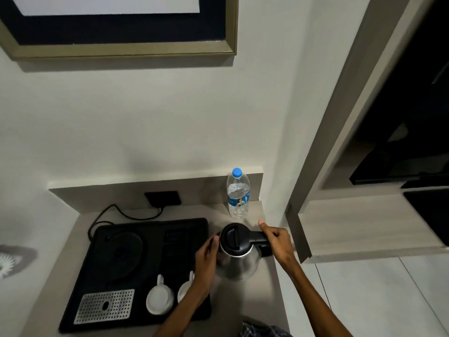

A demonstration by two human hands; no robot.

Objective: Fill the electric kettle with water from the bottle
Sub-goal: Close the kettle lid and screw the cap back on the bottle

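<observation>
A steel electric kettle (239, 262) with a black lid and black handle stands on the counter, right of the black tray. Its lid is down. My right hand (275, 242) is wrapped around the kettle handle. My left hand (206, 257) rests against the kettle's left side near the spout. A clear plastic water bottle (238, 194) with a blue cap stands upright behind the kettle, at the back right corner of the counter. The cap is on.
A black tray (150, 229) holds the round kettle base (126, 250), two white cups (159, 299) and a perforated metal plate (104, 306). A cable runs to a black wall socket (162, 198). The counter's right edge (279, 283) lies just right of the kettle.
</observation>
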